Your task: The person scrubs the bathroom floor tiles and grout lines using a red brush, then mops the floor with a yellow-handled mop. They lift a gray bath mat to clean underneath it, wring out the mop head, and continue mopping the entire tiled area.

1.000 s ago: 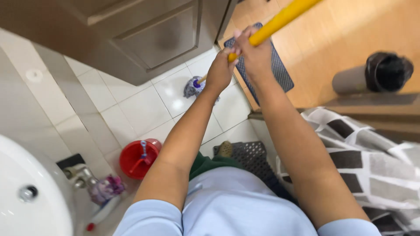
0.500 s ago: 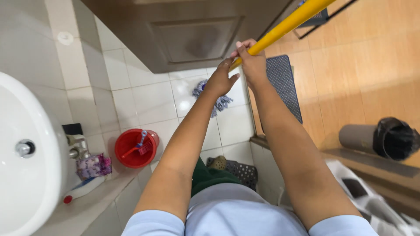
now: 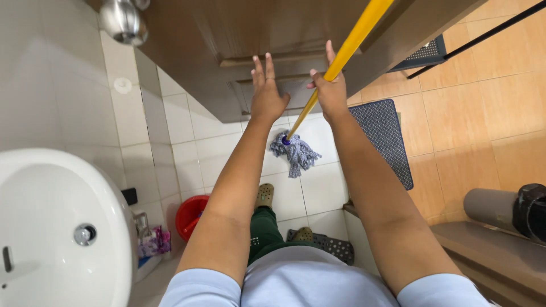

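- Yellow mop handle (image 3: 348, 50) was gripped by the right hand (image 3: 330, 94), whose fingers were wrapped round the pole just in front of the brown wooden door (image 3: 239, 40).
- Left hand (image 3: 266, 91) was spread wide and flat, fingers splayed, pressed against the door beside the handle; nothing was held in it.
- Blue-grey string mop head (image 3: 296, 153) was seen resting on the white floor tiles (image 3: 318, 187) below the door's lower edge, near the dark grid mat (image 3: 387, 136) to the door's right.
- Step in hand was judged to be the mopping of tiles by the door, with the door steadied by the flat palm.
- Next move was judged to call for a firm hold on the pole and room for the head to be swept clear of the door.
- A red bucket (image 3: 190, 216) and a white basin (image 3: 51, 227) were noted well left of the door.
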